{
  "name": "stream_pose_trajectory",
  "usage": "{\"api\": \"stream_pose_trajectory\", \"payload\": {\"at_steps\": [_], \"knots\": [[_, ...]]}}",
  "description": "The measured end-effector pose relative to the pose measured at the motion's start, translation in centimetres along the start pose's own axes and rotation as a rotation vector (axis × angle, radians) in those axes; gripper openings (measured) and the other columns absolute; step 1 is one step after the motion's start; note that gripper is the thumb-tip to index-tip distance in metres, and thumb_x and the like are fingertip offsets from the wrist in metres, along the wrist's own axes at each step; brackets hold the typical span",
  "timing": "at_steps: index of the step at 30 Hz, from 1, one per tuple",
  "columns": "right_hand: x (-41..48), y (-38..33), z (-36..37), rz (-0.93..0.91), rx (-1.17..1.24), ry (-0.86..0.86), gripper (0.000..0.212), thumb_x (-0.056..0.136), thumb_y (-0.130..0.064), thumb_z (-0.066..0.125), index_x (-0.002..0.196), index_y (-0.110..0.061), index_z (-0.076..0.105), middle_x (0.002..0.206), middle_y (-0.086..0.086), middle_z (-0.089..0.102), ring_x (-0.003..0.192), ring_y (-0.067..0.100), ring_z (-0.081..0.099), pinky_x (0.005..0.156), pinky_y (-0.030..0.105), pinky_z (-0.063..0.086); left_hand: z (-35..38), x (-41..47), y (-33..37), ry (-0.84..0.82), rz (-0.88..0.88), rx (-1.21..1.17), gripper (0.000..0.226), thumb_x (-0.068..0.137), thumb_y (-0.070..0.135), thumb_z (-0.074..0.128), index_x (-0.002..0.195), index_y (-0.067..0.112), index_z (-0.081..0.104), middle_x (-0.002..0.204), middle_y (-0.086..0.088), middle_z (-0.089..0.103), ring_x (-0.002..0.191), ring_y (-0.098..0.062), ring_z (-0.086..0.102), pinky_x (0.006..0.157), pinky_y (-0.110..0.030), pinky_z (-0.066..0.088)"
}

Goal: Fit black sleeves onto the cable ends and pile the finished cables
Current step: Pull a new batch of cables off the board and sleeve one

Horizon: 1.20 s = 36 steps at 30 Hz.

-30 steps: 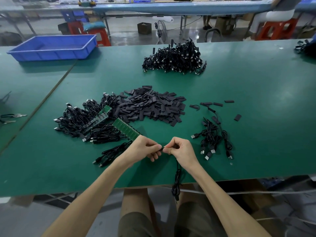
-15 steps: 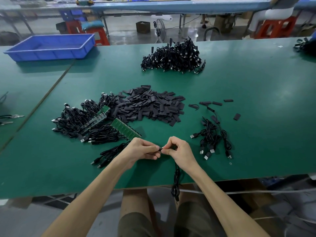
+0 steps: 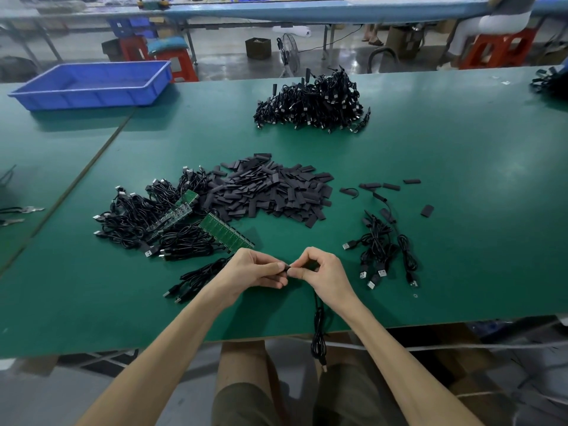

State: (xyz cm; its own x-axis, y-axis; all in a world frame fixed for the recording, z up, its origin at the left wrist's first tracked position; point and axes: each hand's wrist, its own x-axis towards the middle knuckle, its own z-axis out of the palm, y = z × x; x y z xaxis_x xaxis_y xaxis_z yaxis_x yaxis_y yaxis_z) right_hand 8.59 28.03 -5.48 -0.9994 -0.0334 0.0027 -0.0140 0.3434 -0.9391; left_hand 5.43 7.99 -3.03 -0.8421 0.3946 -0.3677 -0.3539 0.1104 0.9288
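Observation:
My left hand (image 3: 255, 270) and my right hand (image 3: 322, 272) meet fingertip to fingertip above the green table's near edge. Between them they pinch a small black sleeve (image 3: 288, 267) at the end of a black cable (image 3: 318, 336), whose coiled rest hangs over the table edge below my right hand. A heap of loose black sleeves (image 3: 270, 192) lies just beyond my hands. Bundled cables (image 3: 144, 219) with green circuit strips (image 3: 226, 230) lie to the left. A small pile of cables (image 3: 384, 250) sits to the right, and a big pile of cables (image 3: 313, 103) lies farther back.
A blue plastic tray (image 3: 92, 86) stands at the far left on the green table (image 3: 461, 241). A few stray sleeves (image 3: 390, 186) lie right of the heap. Pliers (image 3: 18, 210) rest at the left edge. More cables (image 3: 550, 83) sit at the far right; stools and another bench stand behind.
Both hands have stayed in place with the cable end between them; the fingertips have closed in slightly over the sleeve. The camera view has tilted down a little.

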Motion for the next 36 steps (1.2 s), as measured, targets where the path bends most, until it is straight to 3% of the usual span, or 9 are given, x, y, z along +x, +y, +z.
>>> {"api": "stream_pose_trajectory", "payload": {"at_steps": [4, 8, 14, 17, 21, 24, 26, 32, 36], "knots": [[-0.1, 0.0, 0.1, -0.01, -0.019, 0.017, 0.016, 0.09, -0.032, 0.079, 0.081, -0.024, 0.07, 0.073, -0.009, 0.07, 0.068, 0.004, 0.059, 0.071, 0.033, 0.049, 0.3, -0.2, -0.3, 0.008, 0.098, 0.018, 0.016, 0.093, 0.005, 0.071, 0.103, -0.005, 0.076, 0.088, -0.024, 0.074, 0.077, -0.027, 0.073, 0.074, -0.028, 0.061], [-0.1, -0.3, 0.1, -0.02, 0.005, 0.009, 0.014, 0.096, -0.032, 0.073, 0.088, -0.022, 0.069, 0.078, -0.002, 0.075, 0.074, 0.013, 0.069, 0.08, 0.042, 0.058, 0.6, -0.4, -0.8, 0.015, 0.196, 0.005, 0.017, 0.094, 0.005, 0.069, 0.108, -0.002, 0.076, 0.094, -0.024, 0.075, 0.08, -0.026, 0.071, 0.077, -0.029, 0.06], [0.0, -0.2, -0.1, -0.022, 0.095, 0.019, 0.011, 0.098, -0.021, 0.071, 0.093, -0.011, 0.069, 0.079, 0.003, 0.077, 0.077, 0.025, 0.072, 0.08, 0.041, 0.061, 1.5, -0.2, -1.6, 0.087, 0.284, -0.06, 0.019, 0.091, 0.001, 0.07, 0.109, -0.002, 0.075, 0.092, -0.029, 0.073, 0.074, -0.026, 0.07, 0.074, -0.029, 0.06], [0.1, -0.2, -0.1, -0.025, 0.109, 0.019, 0.008, 0.099, -0.017, 0.069, 0.093, -0.011, 0.069, 0.079, 0.003, 0.076, 0.076, 0.022, 0.072, 0.078, 0.034, 0.06, 1.6, -0.1, -1.9, 0.119, 0.327, -0.011, 0.018, 0.092, 0.0, 0.069, 0.109, -0.003, 0.075, 0.089, -0.028, 0.073, 0.071, -0.025, 0.07, 0.071, -0.03, 0.06], [0.2, 0.0, -0.1, -0.018, 0.118, 0.03, 0.007, 0.1, -0.015, 0.069, 0.094, -0.012, 0.07, 0.077, 0.003, 0.075, 0.078, 0.023, 0.072, 0.078, 0.033, 0.06, 2.2, -0.1, -2.5, 0.261, 0.467, 0.351, 0.019, 0.092, 0.007, 0.072, 0.111, 0.007, 0.076, 0.086, -0.005, 0.074, 0.065, -0.013, 0.067, 0.068, -0.024, 0.056], [0.2, 0.1, -0.1, -0.013, 0.131, 0.043, 0.008, 0.1, -0.015, 0.068, 0.093, -0.012, 0.07, 0.076, 0.001, 0.075, 0.075, 0.019, 0.07, 0.076, 0.03, 0.059, 2.7, -0.2, -2.9, 0.365, 0.628, 0.752, 0.027, 0.094, 0.016, 0.071, 0.121, 0.014, 0.074, 0.1, 0.004, 0.069, 0.085, -0.006, 0.06, 0.081, -0.019, 0.049], [0.1, 0.1, 0.0, -0.01, 0.141, 0.046, 0.008, 0.1, -0.015, 0.068, 0.092, -0.013, 0.07, 0.075, 0.001, 0.074, 0.073, 0.018, 0.069, 0.075, 0.029, 0.058, 2.8, -0.2, -3.1, 0.406, 0.675, 0.887, 0.028, 0.095, 0.018, 0.07, 0.122, 0.013, 0.074, 0.099, 0.002, 0.07, 0.091, -0.013, 0.057, 0.083, -0.024, 0.046], [0.2, 0.1, 0.1, -0.02, 0.127, 0.021, 0.007, 0.099, -0.017, 0.07, 0.092, -0.013, 0.07, 0.077, 0.001, 0.075, 0.078, 0.025, 0.071, 0.077, 0.032, 0.059, 2.5, -0.2, -2.6, 0.401, 0.531, 0.576, 0.022, 0.086, 0.014, 0.078, 0.108, 0.016, 0.08, 0.094, 0.008, 0.075, 0.084, -0.004, 0.067, 0.078, -0.016, 0.05], [0.3, 0.1, 0.0, -0.02, 0.153, 0.018, 0.005, 0.098, -0.016, 0.071, 0.096, -0.012, 0.069, 0.078, 0.003, 0.076, 0.078, 0.027, 0.071, 0.077, 0.033, 0.059, 2.4, -0.2, -2.5, 0.376, 0.484, 0.46, 0.021, 0.083, 0.011, 0.081, 0.104, 0.015, 0.081, 0.091, 0.006, 0.077, 0.082, -0.006, 0.07, 0.079, -0.02, 0.054]]}}
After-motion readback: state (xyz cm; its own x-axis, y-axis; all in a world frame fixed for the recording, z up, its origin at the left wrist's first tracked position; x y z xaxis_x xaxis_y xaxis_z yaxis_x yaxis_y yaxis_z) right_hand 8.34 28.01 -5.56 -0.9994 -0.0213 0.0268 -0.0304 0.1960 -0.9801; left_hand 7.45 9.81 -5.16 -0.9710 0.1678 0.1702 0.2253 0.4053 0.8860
